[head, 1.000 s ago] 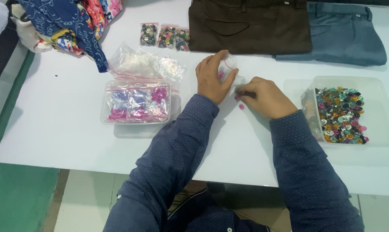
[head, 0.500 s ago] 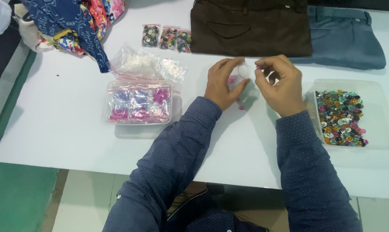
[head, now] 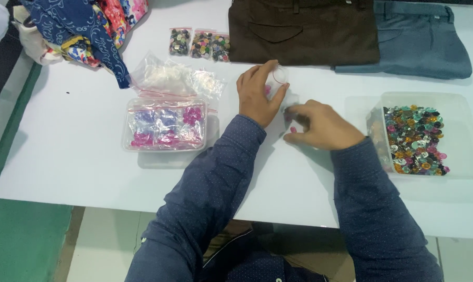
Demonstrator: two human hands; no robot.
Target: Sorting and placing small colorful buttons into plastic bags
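Pink buttons point(head: 293, 129) sit loose on the tabletop point(head: 90, 172) under the right hand point(head: 320, 125), fingers pinched narrow, so pick singly while the left hand point(head: 257, 94) grips the small clear bag point(head: 277, 78) open.

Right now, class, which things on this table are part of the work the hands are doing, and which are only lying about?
In use:
left hand holding a small clear bag
right hand at the pink buttons on the table

Lying about:
tub of mixed buttons
box of pink and purple bags
brown trousers
blue trousers
patterned cloth
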